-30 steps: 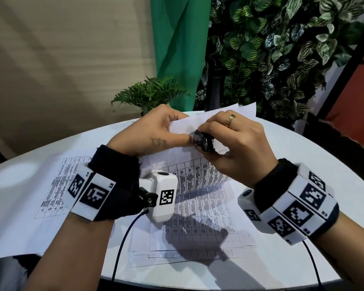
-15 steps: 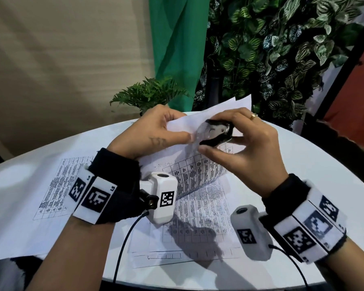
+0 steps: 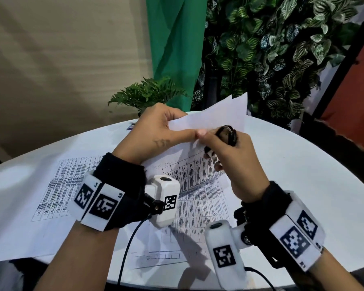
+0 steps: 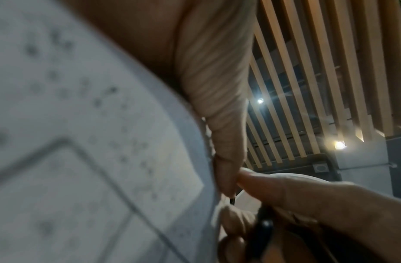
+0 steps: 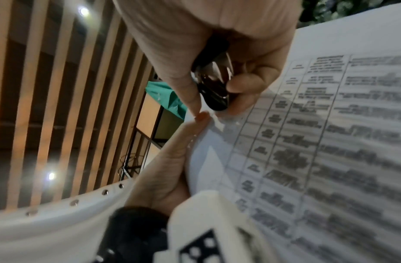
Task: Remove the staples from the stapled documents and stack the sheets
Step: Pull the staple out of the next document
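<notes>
A stapled document (image 3: 200,164) of printed tables is lifted at its far corner above the white table (image 3: 303,164). My left hand (image 3: 160,131) pinches that corner, thumb on the near side. My right hand (image 3: 225,148) grips a black staple remover (image 3: 226,134) in its curled fingers, its thumb tip touching the left thumb at the corner. In the right wrist view the staple remover (image 5: 214,85) sits between thumb and fingers just above the paper corner (image 5: 215,122). The left wrist view shows the sheet (image 4: 82,142) blurred and close. The staple itself is too small to make out.
More printed sheets lie flat: one stack (image 3: 187,223) under my wrists and a single sheet (image 3: 51,196) to the left. A small fern (image 3: 147,93) stands at the table's far edge, with a green curtain (image 3: 177,49) and leafy wall behind. Cables hang off the near edge.
My right hand has turned thumb-up and moved left, bringing the staple remover from beside the corner down against my left thumb. The lifted sheets stand a little steeper.
</notes>
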Available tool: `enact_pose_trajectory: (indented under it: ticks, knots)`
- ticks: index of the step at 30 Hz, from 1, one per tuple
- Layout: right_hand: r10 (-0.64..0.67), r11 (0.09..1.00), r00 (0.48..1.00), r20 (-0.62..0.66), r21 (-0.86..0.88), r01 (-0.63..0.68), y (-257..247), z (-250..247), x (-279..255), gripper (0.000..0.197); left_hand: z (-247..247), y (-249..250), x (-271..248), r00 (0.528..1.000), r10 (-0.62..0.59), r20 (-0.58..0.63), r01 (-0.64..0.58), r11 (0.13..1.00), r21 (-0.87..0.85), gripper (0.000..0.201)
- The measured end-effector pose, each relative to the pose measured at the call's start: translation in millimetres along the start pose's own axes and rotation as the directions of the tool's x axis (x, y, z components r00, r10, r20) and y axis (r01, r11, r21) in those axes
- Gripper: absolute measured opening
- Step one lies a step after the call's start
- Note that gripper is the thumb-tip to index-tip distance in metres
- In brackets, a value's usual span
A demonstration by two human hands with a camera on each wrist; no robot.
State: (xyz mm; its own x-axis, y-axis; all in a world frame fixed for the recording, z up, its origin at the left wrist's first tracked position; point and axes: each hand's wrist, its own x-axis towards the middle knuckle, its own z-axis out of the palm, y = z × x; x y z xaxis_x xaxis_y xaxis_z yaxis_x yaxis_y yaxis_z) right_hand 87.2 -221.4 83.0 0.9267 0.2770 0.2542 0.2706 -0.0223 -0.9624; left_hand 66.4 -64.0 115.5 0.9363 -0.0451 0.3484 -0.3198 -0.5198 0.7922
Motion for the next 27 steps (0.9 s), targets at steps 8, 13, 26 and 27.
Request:
enact_pose_trajectory:
  ticks: [8,13,26,27]
  knots:
    - [0.389,0.879,0.916,0.099,0.258,-0.401,-10.7,0.4,5.9,0.016,0.5,0.6,-5.2,0.999,0.035,-0.038,-0.03,0.991,0.13,0.033]
    - [0.471,0.801,0.879,0.07,0.384,-0.46,-10.9,2.8,7.3,0.013,3.6,-1.6,-5.1,0.999,0.021,-0.05,-0.013,0.986,0.164,0.03]
    - [-0.277,0.939,0.946,-0.166,-0.254,0.23,-6.5,7.7,7.5,0.011,6.6,-0.6,-5.0,0.995,-0.001,-0.099,0.005,0.999,0.043,0.035]
    - [-0.381,0.874,0.912,-0.15,-0.381,0.302,-6.2,7.3,6.9,0.013,7.3,-1.6,-3.6,0.994,-0.009,-0.107,0.013,0.999,0.031,0.037]
